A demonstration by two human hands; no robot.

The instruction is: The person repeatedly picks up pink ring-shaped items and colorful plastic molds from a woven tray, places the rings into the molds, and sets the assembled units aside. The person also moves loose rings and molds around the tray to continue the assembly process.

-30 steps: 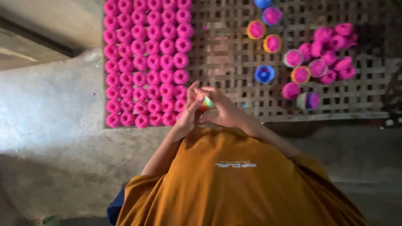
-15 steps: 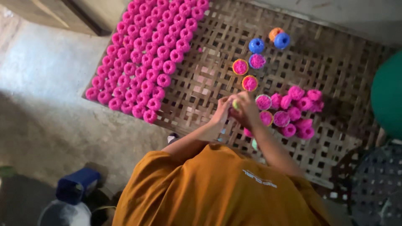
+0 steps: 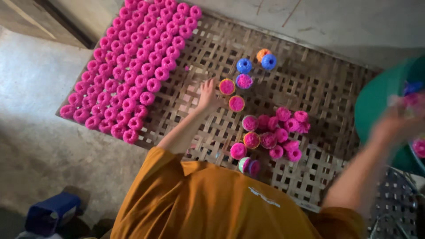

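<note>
From the head camera, the left hand (image 3: 207, 94) rests with its grip released, fingers spread on the woven mat (image 3: 318, 88), just beside a pink spool (image 3: 227, 86) with a yellow rim. The right hand (image 3: 392, 126) is blurred over a green tub (image 3: 376, 106); whether its grip is clenched I cannot tell. Rows of pink spools (image 3: 133, 71) fill the mat's left part.

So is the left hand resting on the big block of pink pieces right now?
No, the left hand is out on the bare woven mat, beside a yellow-rimmed pink piece and clear of the pink block.
</note>
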